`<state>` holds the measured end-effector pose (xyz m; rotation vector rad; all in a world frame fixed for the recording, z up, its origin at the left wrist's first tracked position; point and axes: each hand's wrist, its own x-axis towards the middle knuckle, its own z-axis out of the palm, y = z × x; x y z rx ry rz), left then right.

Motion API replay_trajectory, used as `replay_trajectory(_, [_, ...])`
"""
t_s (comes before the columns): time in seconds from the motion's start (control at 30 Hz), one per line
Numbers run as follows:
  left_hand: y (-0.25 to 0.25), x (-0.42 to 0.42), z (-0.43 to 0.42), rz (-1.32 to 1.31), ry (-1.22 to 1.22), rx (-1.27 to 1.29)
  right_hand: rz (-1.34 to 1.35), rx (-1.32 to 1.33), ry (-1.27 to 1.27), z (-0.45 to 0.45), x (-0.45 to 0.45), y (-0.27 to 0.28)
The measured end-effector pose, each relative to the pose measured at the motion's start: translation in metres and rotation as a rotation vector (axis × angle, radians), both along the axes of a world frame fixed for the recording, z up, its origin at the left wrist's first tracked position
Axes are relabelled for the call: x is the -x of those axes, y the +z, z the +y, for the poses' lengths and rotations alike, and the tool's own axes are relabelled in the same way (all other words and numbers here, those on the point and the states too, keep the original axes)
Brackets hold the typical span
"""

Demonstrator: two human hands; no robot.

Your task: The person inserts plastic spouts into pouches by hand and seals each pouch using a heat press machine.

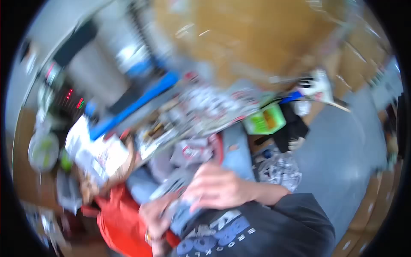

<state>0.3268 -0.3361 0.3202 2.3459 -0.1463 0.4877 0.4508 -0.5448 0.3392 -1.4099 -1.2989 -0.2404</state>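
Presently, right hand point(215, 187): your fingers curl together before your dark shirt point(278, 225); blur prevents telling whether they pinch anything.
Left hand point(156, 217): your bent fingers sit near the right; grip likewise cannot be told.
Translucent plastic point(175, 183): between and just beyond both your hands.
Red-printed packet point(193, 152): ahead of your right hand, near a reddish rim point(218, 147).
Red cloth point(121, 220): beside your left hand.

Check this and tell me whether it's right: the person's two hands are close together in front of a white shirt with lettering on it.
Not quite: the shirt is dark, not white, as the head view shows. The left hand and right hand are close together in front of it, and it does bear lettering.
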Motion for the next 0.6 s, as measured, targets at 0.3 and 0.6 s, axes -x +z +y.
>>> replay_trajectory(0.3, [-0.108, -0.056, 0.004, 0.348, 0.308, 1.124, 0.162, 0.255, -0.425, -0.011, -0.044, -0.027])
replay_trajectory(0.6, [-0.066, -0.140, 0.053, 0.363, 0.279, 1.343, 0.079, 0.782, -0.770, 0.004, -0.124, -0.079])
